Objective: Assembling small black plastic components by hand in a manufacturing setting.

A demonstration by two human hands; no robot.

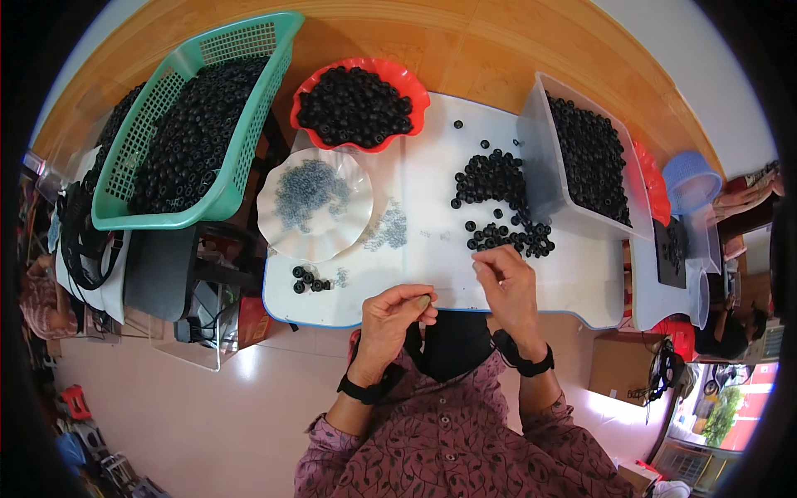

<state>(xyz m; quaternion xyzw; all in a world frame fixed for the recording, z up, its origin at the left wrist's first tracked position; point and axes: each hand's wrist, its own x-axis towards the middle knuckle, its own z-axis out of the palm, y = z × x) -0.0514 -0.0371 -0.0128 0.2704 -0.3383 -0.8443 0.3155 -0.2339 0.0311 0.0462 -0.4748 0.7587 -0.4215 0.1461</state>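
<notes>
Lower centre: your left grip (392, 319), thumb pressed to fingers; can't tell what's pinched. Right grip (512, 290) likewise, near loose black rings (491, 178), right of centre, on white worktop (573, 286).

At the near edge of the white table (573, 286), my left hand (388, 322) pinches an object (425, 300) too small to make out; whether my right hand (510, 289) holds anything, I can't tell. Left of the table, the green basket (158, 221) partly hides black pieces (121, 116).
</notes>
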